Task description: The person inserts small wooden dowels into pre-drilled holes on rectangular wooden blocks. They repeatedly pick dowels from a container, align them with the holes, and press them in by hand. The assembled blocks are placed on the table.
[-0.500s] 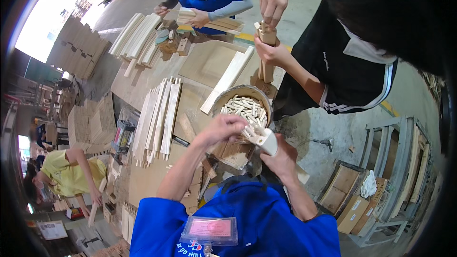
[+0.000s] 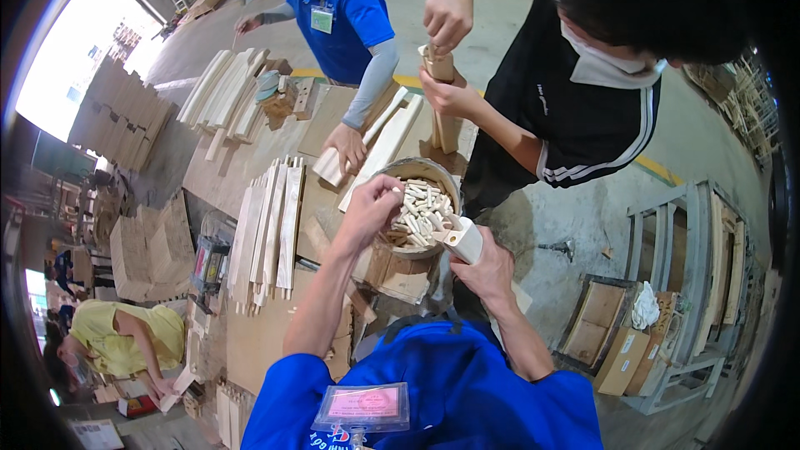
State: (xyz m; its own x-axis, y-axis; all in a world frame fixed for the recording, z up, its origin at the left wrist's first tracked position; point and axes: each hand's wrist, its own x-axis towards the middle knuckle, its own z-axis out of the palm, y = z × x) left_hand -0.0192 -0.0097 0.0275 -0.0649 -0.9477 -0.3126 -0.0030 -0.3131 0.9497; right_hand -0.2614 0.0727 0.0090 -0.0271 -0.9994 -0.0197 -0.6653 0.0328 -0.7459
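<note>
Head view. The left hand [image 2: 372, 210] reaches into the round bowl [image 2: 392, 173] of short wooden dowels [image 2: 423, 210] near the picture's centre, its fingers curled onto the dowels at the bowl's 9 o'clock rim; whether a dowel is pinched cannot be told. The right hand [image 2: 487, 271] grasps a pale wooden block [image 2: 463, 241] at the bowl's 4 o'clock edge. At 12 o'clock, a co-worker's hands [image 2: 447, 50] hold an upright wooden piece [image 2: 443, 100]. Pale slats [image 2: 271, 229] lie at 9 o'clock.

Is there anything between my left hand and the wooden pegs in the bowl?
Nothing visible. The left hand is already over the bowl, fingers down among the wooden pegs. The right hand holds a wooden block beside the bowl, not in the path.
</note>
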